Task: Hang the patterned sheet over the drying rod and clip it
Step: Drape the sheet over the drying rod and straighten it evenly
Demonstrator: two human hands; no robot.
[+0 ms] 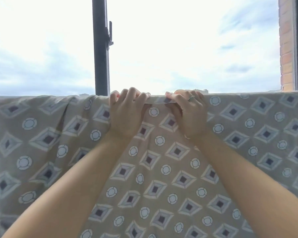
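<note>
The patterned sheet (162, 169), beige with diamond and circle motifs, hangs over a horizontal drying rod that the cloth hides; its top fold runs across the whole view. My left hand (126, 114) grips the fold at the middle, fingers curled over the top. My right hand (187, 110), with a ring on one finger, grips the same fold just to the right, thumb pressing the cloth edge. The two hands are a short gap apart. No clip is visible.
Behind the sheet is an open window with a bright cloudy sky. A dark vertical window frame (101, 48) with a handle stands left of centre. A brick wall edge (286, 48) rises at the far right. The sheet bunches in folds at the left (67, 117).
</note>
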